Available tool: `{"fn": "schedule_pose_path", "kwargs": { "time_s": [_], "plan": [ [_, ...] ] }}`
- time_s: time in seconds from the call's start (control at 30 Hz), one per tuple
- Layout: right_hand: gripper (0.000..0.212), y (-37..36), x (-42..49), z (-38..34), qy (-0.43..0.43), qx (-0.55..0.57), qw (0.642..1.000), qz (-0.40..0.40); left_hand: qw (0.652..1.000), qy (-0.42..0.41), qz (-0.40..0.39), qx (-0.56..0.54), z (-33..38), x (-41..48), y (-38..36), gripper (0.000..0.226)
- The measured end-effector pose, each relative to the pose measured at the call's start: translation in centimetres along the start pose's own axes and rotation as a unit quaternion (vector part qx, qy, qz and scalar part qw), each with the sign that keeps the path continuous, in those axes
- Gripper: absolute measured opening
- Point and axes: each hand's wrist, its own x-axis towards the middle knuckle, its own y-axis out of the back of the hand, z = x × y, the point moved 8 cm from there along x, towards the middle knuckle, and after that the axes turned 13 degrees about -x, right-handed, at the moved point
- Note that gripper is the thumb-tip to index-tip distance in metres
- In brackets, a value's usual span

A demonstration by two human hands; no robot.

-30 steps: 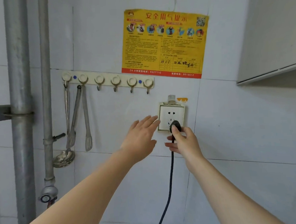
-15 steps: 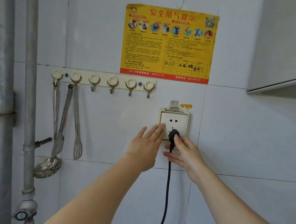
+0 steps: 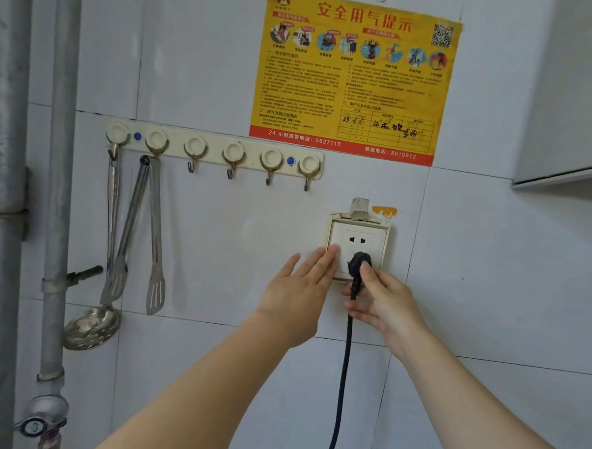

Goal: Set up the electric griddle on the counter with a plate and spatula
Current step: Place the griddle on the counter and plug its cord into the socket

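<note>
Fingers of the left hand lie straight and close together from where I watch, palm toward the wall, with the tips touching the left edge of the white wall socket. On the right hand the thumb presses on the back of the black plug while the other fingers curl in beneath it, so that hand pinches the plug. I see the plug sitting against the lower holes of the socket, below the two-pin slots; whether its pins are fully home I cannot tell. Its black cord drops from the plug, runs down between the two forearms, and leaves my view at the bottom edge.

Up and to the left of the socket a cream hook rail with six hooks is fixed to the white tiled wall. From its first hook hangs a steel skimmer; from the second hang two long steel arms with slotted spatula ends, one tilted left and one straight down, and I cannot tell if they are a pair of tongs or two separate tools. Two grey pipes run upright at the far left, with a valve low on the thinner one. A yellow notice with red lettering is stuck above the socket, and the corner of a white cabinet shows at upper right
</note>
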Motion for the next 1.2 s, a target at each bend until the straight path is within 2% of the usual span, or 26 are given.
{"fn": "schedule_pose_path", "kwargs": {
  "time_s": [0.13,0.3,0.7,0.87,1.07,1.2],
  "plan": [
    [0.024,0.5,-0.2,0.2,0.001,-0.017,0.998,0.065,1.000,0.002,-0.001,-0.005,0.1,0.0,0.0,0.082],
    [0.031,1.6,-0.3,-1.1,0.049,-0.145,0.974,0.168,1.000,0.002,0.000,-0.008,0.0,0.1,0.0,0.083],
    [0.044,2.2,0.5,-2.3,0.068,-0.254,0.944,0.201,0.999,-0.019,0.031,-0.034,-0.3,0.1,-0.4,0.085],
    [0.051,1.6,0.3,-3.0,0.095,-0.344,0.909,0.215,0.997,-0.032,0.046,-0.058,-0.5,0.3,-0.8,0.083],
    [0.054,1.7,1.0,-2.6,0.084,-0.361,0.906,0.204,0.993,-0.034,0.049,-0.102,-0.8,0.3,-1.3,0.085],
    [0.055,1.6,1.3,-2.6,0.058,-0.351,0.918,0.176,0.995,-0.019,0.009,-0.093,-0.6,0.3,-0.5,0.086]
  ]
}}
